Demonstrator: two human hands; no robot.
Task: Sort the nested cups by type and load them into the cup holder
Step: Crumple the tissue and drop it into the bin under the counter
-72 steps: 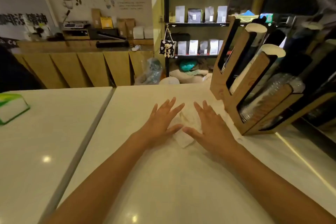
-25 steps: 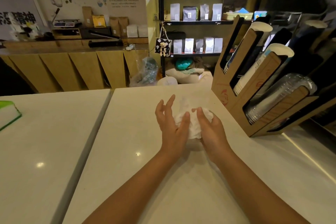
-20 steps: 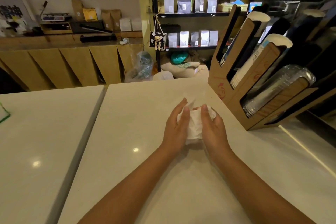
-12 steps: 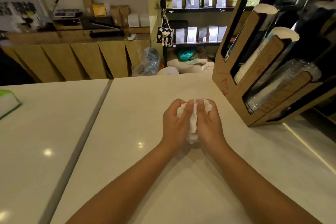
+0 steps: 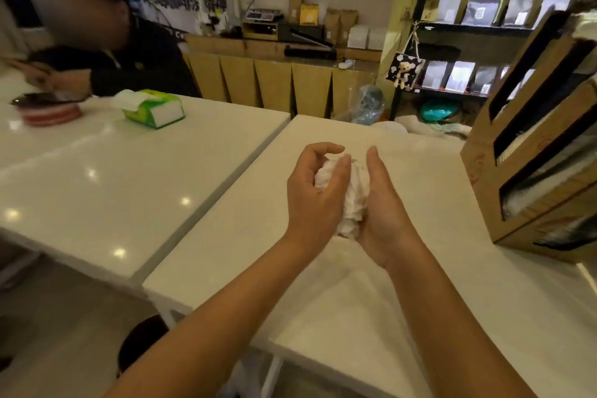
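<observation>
**Crumpled tissue between both hands, cup holder at the right edge**

I see my two hands cupped together over the white surface (image 5: 371, 317), pressing a crumpled white tissue (image 5: 353, 194) between them. My left hand (image 5: 315, 194) curls its fingers over the top of the wad; my right hand (image 5: 384, 203) lies flatter against the other side, fingers straight — both are closed on the tissue, holding it above the surface.

To the right, near the surface's edge, stands the cup holder (image 5: 504, 178) — brown, with slanted black slots. Pale cup stacks show in the slots, though blur keeps me from telling the types apart.

A narrow gap separates this surface from a second white table (image 5: 129, 178) on the left, which carries a green tissue pack (image 5: 155, 108) and a red-rimmed bowl (image 5: 48, 110). A person in a dark top (image 5: 129, 58) leans at that table. Farther back run a wooden counter (image 5: 274, 81) with bags and boxes on it and a black shelf (image 5: 468, 29) of pouches.
</observation>
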